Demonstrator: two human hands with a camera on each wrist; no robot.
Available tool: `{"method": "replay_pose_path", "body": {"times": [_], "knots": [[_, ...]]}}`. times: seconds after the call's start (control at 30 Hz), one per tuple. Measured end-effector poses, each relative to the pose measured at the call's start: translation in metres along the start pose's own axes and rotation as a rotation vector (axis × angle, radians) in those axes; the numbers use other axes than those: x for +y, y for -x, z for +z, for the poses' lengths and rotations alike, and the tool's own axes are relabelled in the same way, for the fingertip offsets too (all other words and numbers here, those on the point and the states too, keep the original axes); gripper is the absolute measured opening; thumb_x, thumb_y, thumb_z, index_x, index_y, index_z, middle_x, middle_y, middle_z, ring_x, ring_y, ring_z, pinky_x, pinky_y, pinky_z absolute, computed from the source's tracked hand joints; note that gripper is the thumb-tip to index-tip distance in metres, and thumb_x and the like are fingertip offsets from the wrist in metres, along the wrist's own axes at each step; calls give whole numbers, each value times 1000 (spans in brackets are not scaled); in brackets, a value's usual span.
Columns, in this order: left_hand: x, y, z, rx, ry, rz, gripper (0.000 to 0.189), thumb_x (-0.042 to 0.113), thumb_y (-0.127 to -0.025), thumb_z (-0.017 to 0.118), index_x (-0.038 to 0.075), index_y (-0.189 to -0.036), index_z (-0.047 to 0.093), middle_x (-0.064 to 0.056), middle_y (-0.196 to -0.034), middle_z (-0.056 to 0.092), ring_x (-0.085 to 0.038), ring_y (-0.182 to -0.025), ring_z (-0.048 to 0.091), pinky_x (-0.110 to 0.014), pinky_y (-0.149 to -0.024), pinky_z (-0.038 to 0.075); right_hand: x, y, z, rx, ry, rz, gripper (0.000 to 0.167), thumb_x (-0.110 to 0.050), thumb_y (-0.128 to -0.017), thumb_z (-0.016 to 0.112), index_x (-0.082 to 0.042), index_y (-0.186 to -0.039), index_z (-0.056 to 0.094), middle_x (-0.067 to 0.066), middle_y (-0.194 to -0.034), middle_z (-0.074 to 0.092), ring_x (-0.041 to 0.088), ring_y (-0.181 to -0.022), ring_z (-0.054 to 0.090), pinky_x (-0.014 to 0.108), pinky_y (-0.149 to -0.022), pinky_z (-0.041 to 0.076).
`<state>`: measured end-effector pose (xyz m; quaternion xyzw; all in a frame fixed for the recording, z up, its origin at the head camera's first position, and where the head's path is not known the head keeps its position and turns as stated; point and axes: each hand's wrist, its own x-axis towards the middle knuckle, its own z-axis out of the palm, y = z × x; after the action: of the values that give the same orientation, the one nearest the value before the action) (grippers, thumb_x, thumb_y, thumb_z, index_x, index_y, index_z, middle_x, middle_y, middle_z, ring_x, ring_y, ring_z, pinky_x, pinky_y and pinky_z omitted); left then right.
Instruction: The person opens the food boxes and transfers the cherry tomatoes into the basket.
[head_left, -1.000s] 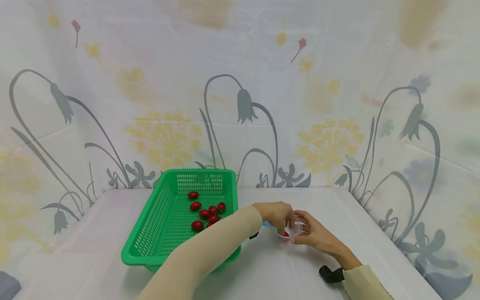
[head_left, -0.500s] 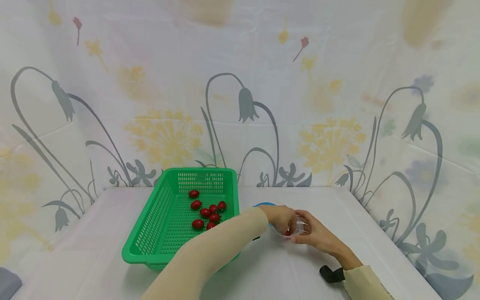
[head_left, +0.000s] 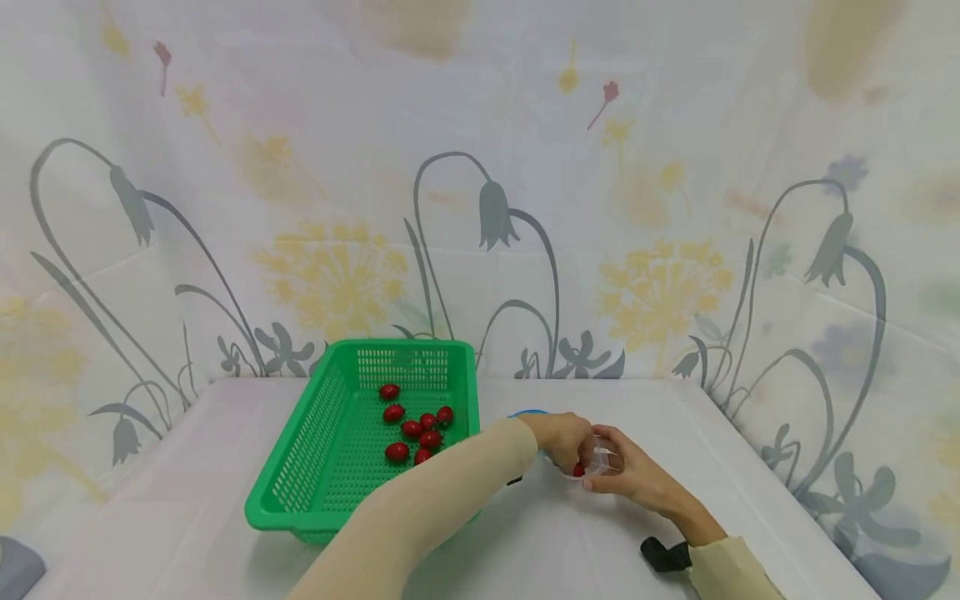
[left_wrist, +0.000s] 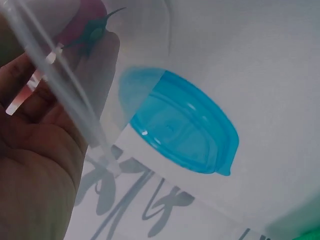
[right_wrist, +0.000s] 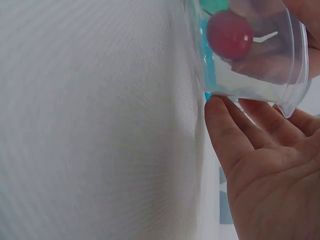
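Observation:
In the head view my left hand [head_left: 567, 439] reaches down into a small clear plastic container [head_left: 598, 458]. A red cherry tomato [head_left: 578, 470] shows just below its fingers. In the right wrist view the tomato [right_wrist: 230, 35] sits inside the container's clear wall, touched by left fingers from beneath. The left wrist view shows its green stem end against the fingers of the left hand [left_wrist: 37, 145], which appear to pinch it. My right hand [head_left: 637, 473] grips the container from the right, thumb nearer and fingers behind. Part of the container is hidden by both hands.
A green plastic basket [head_left: 288, 442] with several red cherry tomatoes [head_left: 411, 429] stands left of the hands, partly covered by the left sleeve. A blue lid [left_wrist: 185, 130] lies on the white table just behind the left hand. A patterned cloth hangs behind the table.
Since one second ago the left hand has shifted slightly right and deeper into the container, uncovering the blue lid's edge. The right hand keeps its hold in place.

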<state>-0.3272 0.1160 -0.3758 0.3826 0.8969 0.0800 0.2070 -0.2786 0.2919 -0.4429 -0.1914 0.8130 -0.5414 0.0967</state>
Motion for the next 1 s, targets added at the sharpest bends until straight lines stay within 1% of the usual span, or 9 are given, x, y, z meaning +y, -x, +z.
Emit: {"method": "replay_pose_path", "body": {"times": [0.13,0.27,0.4,0.53,0.63,0.77,0.87,1.0], "knots": [[-1,5,-6,25,-23,-4,17,7,-78,78,22,-83,70,11,-82,59,-7,-77,53,-21,-65,46,2,0,1,-1,10,-11,79,-13,-84,73,-4,-145,23,22,-147,31,39,-127,43,27,-89,48],[-3,10,-18,66,-18,16,17,7,-77,78,22,-83,71,10,-82,60,-7,-78,55,-22,-65,47,1,1,0,14,28,-3,77,-12,-84,72,-6,-144,24,23,-147,30,40,-127,43,28,-90,48],[-7,16,-29,94,22,55,17,6,-78,77,18,-89,72,7,-84,62,-8,-78,57,-20,-65,48,-1,3,0,30,41,23,78,-14,-85,72,-6,-144,24,22,-148,29,41,-129,40,34,-94,46],[-13,27,-39,122,71,74,19,5,-79,76,15,-93,72,5,-87,63,-9,-80,57,-18,-64,50,-2,2,1,30,50,26,78,-15,-85,72,-5,-145,23,22,-147,32,41,-129,40,42,-97,45],[-19,40,-46,146,104,78,19,6,-80,76,15,-96,71,5,-88,62,-10,-82,56,-19,-64,51,-2,1,2,21,41,27,79,-15,-85,72,-3,-145,22,23,-146,35,41,-127,43,43,-96,46],[-28,60,-56,176,125,118,18,8,-82,75,15,-99,70,6,-87,62,-11,-83,56,-19,-67,50,-1,1,3,26,28,33,79,-14,-85,73,-2,-145,23,24,-145,35,42,-125,44,40,-94,47],[-36,78,-65,206,133,153,18,9,-83,73,14,-99,70,6,-89,63,-10,-84,57,-19,-69,50,0,2,4,37,30,31,79,-14,-84,73,-2,-144,23,25,-144,36,42,-126,44,40,-94,47],[-51,106,-77,247,163,165,16,7,-84,72,13,-99,69,6,-91,63,-10,-85,58,-19,-72,51,0,0,2,34,42,25,79,-14,-85,72,-2,-145,22,25,-144,36,42,-126,44,38,-94,47]]}}
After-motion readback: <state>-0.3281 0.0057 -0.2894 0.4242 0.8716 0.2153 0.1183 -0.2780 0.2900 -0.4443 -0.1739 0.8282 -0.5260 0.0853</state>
